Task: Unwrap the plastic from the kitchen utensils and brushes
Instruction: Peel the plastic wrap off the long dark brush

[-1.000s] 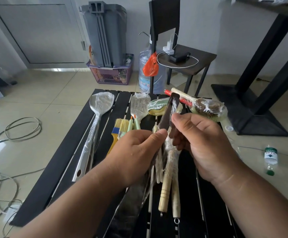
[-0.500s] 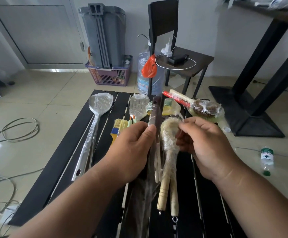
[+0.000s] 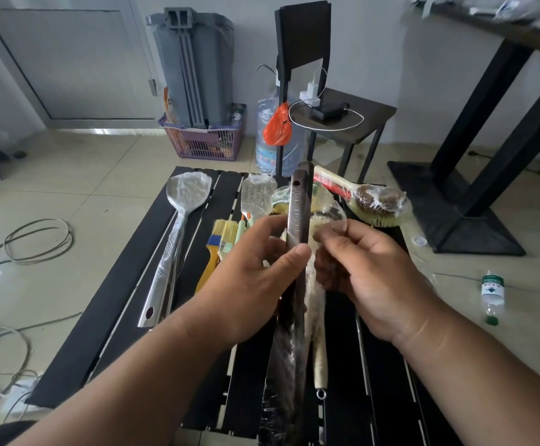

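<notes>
1. The left hand (image 3: 255, 278) grips a long metal utensil handle (image 3: 300, 214) between thumb and curled fingers, holding it upright above the black slatted counter (image 3: 127, 284); its hanging hole is at the top.
2. The utensil's lower end, nearest the camera, is covered in crinkled plastic wrap (image 3: 281, 365).
3. The right hand (image 3: 368, 278), just beside the left, pinches a loose flap of clear plastic (image 3: 333, 220) at the fingertips, close to the handle.
4. Under the hands lies a wrapped wooden-handled brush (image 3: 320, 365), with a metal ring at its near end.
5. Left of the hands on the counter lie a wrapped steel ladle (image 3: 178, 226) and paint brushes (image 3: 220, 239) with blue and green ferrules.
6. Further back rest a wrapped slotted spatula (image 3: 257, 196) and a wrapped round scrub brush (image 3: 374, 201) with a red-and-cream handle.
7. On the floor to the right lies a small bottle (image 3: 492, 294); behind the counter stand a purple basket (image 3: 207, 141), a water jug (image 3: 268, 140) and a dark chair (image 3: 342, 114).
</notes>
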